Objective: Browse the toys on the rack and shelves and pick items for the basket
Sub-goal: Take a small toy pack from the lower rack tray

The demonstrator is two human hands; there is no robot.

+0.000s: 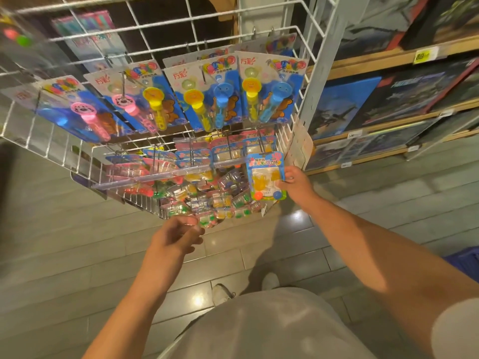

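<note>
Grey shorts (272, 325) and two pale shoes (223, 294) fill the near edge of the head view, above a grey tiled floor (64, 255). Both bare forearms reach away from the camera toward a white wire rack (181, 22).

Right hand (294, 182): fingers and thumb pinch the right edge of a blue toy card (264, 174), held upright just in front of the rack's lower right corner. Its blister shows yellow hand shapes, with an orange ball and a blue ball at the bottom.

Left hand (178, 234): fingers loosely curled, tips at the near lip of the rack's wire bin (145, 200). Motion blur prevents telling whether it has hold of anything.

The bin holds a loose heap of small toy packs (215, 195). More cards of the same kind hang on hooks above the heap. Higher on the rack hangs a row of bubble wand cards (207, 92), with pink, yellow and blue wands.

To the right, wooden shelves (383, 60) carry large dark boxes (344, 107) and yellow price tags (425, 57). A blue basket (464, 260) shows at the right edge, well apart from the held card.
</note>
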